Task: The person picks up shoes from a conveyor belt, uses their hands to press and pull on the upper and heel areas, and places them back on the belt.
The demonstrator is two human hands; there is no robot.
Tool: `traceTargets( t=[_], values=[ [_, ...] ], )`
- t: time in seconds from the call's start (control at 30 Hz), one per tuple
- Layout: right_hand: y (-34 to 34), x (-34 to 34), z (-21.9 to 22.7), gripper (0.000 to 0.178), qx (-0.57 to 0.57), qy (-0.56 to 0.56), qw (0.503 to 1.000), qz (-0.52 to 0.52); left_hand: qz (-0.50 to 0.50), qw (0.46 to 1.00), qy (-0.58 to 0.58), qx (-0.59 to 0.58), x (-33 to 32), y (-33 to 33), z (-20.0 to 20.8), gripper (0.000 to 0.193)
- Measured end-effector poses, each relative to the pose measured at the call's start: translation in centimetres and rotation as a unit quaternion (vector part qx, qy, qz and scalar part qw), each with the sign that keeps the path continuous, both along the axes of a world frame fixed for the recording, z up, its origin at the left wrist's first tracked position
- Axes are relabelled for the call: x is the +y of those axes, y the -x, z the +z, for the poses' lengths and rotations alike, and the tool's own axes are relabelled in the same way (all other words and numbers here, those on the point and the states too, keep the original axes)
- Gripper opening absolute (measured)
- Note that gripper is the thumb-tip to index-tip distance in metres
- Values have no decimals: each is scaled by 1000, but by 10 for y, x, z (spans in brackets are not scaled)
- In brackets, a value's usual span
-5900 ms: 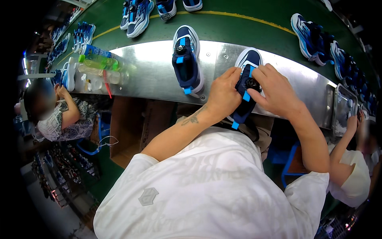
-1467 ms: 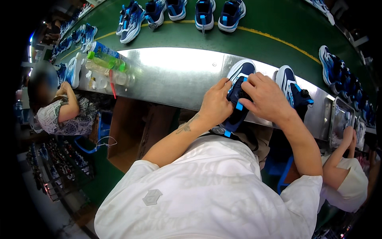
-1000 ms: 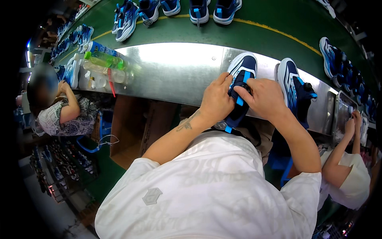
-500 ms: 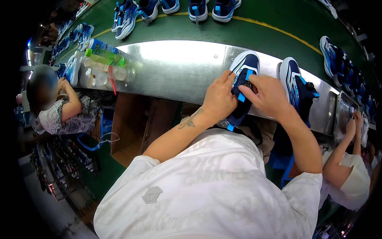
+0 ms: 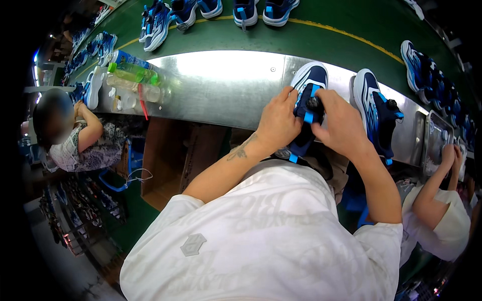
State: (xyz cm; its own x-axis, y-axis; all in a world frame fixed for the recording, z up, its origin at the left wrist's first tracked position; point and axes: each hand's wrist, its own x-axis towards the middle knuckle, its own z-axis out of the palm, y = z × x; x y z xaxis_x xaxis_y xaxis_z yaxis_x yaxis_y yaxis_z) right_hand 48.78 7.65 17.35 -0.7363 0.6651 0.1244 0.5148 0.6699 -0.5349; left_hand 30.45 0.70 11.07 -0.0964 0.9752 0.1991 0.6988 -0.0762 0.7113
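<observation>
A navy, white and light-blue sneaker (image 5: 317,76) lies toe-away at the near edge of the metal bench, its heel toward my body. My left hand (image 5: 277,120) is closed on its left side, fingers curled over the upper by the tongue. Around the opposite side curls my right hand (image 5: 344,123), index finger and thumb beside the black dial (image 5: 313,103) on the tongue; its other fingers are hidden. A matching sneaker (image 5: 369,95) rests on the bench just right of my right hand, with neither hand on it.
The metal bench (image 5: 216,85) carries plastic bottles (image 5: 133,72) and a red-handled tool (image 5: 142,102) on the left, and a metal tray (image 5: 432,135) on the right. Beyond runs a green surface (image 5: 341,42) with several sneakers. Co-workers sit at both sides; a cardboard box (image 5: 163,155) stands below.
My right thumb has come back off the tongue strap toward the shoe's right side, and the dial shows more fully. My left hand keeps its hold.
</observation>
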Motion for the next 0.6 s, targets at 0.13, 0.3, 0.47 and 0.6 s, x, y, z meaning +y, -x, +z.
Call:
traceTargets(
  t=[0.13, 0.3, 0.47, 0.6],
  values=[
    [0, 1, -13, 52, 68, 38, 997, -15, -7, 1000, 5, 8, 3, 0, 2, 48],
    [-18, 11, 13, 43, 33, 105, 993, 40, -11, 999, -26, -39, 1, 3, 6, 43],
    [1, 35, 22, 36, -20, 5, 993, 116, -2, 999, 32, -15, 2, 4, 7, 43],
    [21, 43, 20, 36, -134, -36, 977, 163, 25, 999, 34, 1, 2, -3, 2, 43]
  ],
)
